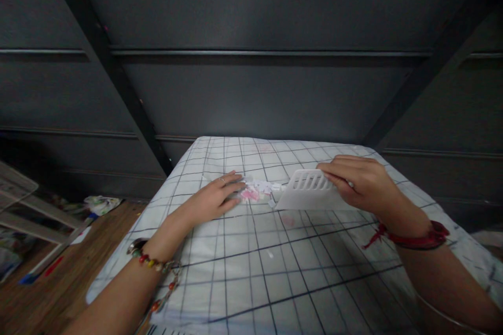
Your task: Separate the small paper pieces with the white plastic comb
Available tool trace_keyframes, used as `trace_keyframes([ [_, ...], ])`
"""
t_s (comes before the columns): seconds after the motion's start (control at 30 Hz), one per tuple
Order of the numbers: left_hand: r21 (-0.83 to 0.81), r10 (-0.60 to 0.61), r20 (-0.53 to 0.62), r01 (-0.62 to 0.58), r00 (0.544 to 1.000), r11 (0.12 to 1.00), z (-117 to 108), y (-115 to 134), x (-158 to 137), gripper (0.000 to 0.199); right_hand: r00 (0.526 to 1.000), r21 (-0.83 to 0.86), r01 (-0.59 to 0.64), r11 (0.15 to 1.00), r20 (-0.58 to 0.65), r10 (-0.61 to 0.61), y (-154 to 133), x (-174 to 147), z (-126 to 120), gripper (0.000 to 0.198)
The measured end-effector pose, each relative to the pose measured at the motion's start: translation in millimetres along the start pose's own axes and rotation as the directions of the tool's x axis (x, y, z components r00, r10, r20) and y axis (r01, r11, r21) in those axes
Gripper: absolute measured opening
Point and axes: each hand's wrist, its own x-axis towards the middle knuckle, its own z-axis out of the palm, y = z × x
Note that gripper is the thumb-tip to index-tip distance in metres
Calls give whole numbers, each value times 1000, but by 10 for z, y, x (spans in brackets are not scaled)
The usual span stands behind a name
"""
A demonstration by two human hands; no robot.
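Had a heap of white and pink scraps (255, 189) at the centre of the clock, lying on the white checked cloth (238, 267), with twelve pointing at the dark panels (251, 97). Held a white slotted scraper (301, 200) at three o'clock, pinched between the thumb and curled fingers of the right hand (359, 186) along its slotted upper side. Tilted it with the plain edge low over the cloth and the nearest corner just beside the scraps. Could not tell contact from a slight gap beneath that edge. Laid the left hand (218, 198) palm-down at nine o'clock, with fingers loosely spread and tips at the rim of the heap. Wore a beaded bracelet (151, 261) on the left wrist and a red band (420, 236) with loose ends on the right. Had a small pale flake (270, 254) near six o'clock, apart from the heap. Saw, well out toward nine, crumpled packaging (102, 204) on the wooden floor (110, 233), and between eight and nine, farther off, a thin red object (54, 266), too blurred to name.
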Motion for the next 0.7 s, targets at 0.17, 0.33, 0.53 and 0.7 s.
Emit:
trace_keyframes([
  [0.17,-5,9,-4,-9,1000,1000,9,-4,0,34,1000,-35,26,999,-15,-27,-30,17,51,20],
  [0.33,-15,-3,9,3,1000,1000,11,2,1,35,998,-131,32,991,-42,-38,-28,16,69,25],
  [0.53,-41,-2,8,2,1000,999,1,8,7,33,999,-32,13,999,-40,-15,-22,12,64,24],
  [0.7,-39,0,13,1,1000,999,-9,12,11,35,1000,-2,-10,1000,-6,10,-25,6,18,21],
])
